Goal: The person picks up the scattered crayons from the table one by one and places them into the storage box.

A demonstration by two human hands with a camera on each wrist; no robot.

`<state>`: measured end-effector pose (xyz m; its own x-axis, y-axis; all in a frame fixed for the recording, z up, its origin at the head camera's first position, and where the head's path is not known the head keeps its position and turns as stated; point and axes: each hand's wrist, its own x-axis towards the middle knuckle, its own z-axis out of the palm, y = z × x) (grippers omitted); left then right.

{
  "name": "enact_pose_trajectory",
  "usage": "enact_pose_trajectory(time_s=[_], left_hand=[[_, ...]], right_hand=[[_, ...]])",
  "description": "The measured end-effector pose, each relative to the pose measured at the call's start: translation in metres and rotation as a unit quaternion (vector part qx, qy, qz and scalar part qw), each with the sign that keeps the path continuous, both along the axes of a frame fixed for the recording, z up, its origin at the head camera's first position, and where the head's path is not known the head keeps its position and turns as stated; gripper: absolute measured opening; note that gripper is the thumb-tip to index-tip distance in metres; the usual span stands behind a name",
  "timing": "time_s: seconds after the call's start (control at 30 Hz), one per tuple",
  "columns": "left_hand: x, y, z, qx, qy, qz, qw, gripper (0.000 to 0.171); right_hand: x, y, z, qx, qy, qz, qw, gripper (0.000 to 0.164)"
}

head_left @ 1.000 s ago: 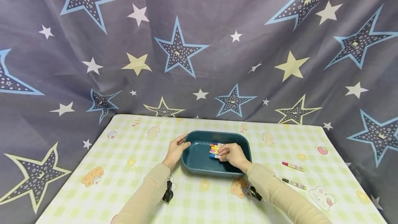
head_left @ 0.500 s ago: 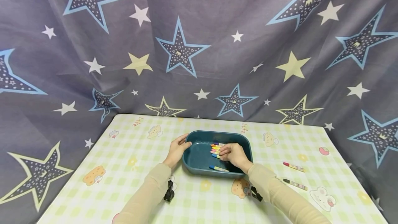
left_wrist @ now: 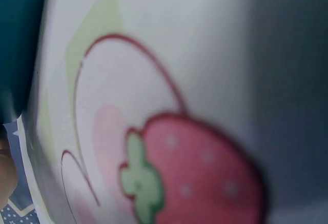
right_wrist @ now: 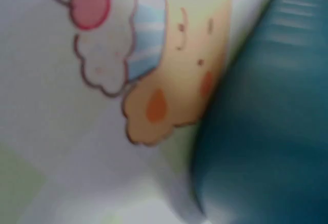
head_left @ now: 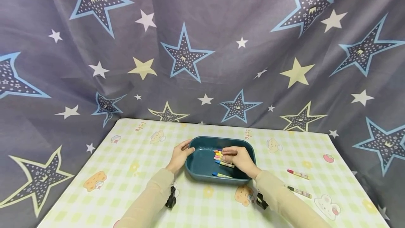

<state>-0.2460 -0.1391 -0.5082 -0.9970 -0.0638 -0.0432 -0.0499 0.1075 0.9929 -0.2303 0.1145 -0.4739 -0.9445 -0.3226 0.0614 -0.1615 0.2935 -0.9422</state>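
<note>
A dark teal plastic bin (head_left: 202, 177) stands on the table in the head view. My left hand (head_left: 179, 157) grips its left end, the thumb over the rim and the fingers outside. Inside the bin, my right hand (head_left: 239, 160) pinches a small bunch of crayons, with purple, orange, yellow and pink (head_left: 217, 157) ends showing. My fingers hide their other ends. A blue-tipped crayon (head_left: 224, 164) lies just below this bunch, and another blue-tipped crayon (head_left: 222, 175) lies along the near wall. The wrist views show mostly tablecloth and the bin's outer wall (right_wrist: 266, 121).
Right of the bin, a red-tipped crayon (head_left: 298, 174) and a dark green-tipped crayon (head_left: 299, 192) lie on the checked tablecloth (head_left: 139, 185). A star-patterned curtain (head_left: 202, 62) hangs behind the table.
One blue-tipped crayon has come to lie along the bin's near wall. A second has since come away from the bunch in my right hand. My left hand keeps its place.
</note>
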Motion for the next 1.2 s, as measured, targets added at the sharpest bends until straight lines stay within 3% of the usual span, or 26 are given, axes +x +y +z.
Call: enact_pose_trajectory(time_s=[0.13,0.27,0.5,0.67,0.83,1.2], left_hand=[[-0.003,0.0,0.001,0.005,0.002,-0.001,1.0,0.049],[-0.005,0.0,0.006,0.003,0.004,-0.012,0.9999,0.049],[0.008,0.0,0.027,0.015,-0.015,-0.022,0.9995,0.05],[0.012,0.002,0.034,0.002,-0.009,-0.027,0.9996,0.05],[0.011,0.003,0.032,0.004,-0.006,-0.028,0.9996,0.05],[0.015,0.003,0.028,0.0,-0.012,-0.026,0.9996,0.05]], right_hand=[[0.003,0.011,0.017,-0.012,0.015,0.02,1.0,0.035],[0.005,0.034,0.038,0.009,0.027,0.023,0.999,0.035],[0.014,0.088,0.055,0.046,0.059,0.005,0.997,0.034],[0.019,0.128,0.053,0.073,0.084,-0.039,0.993,0.03],[0.02,0.16,0.044,0.113,0.063,-0.065,0.989,0.032],[0.024,0.209,0.004,0.148,0.031,-0.083,0.985,0.037]])
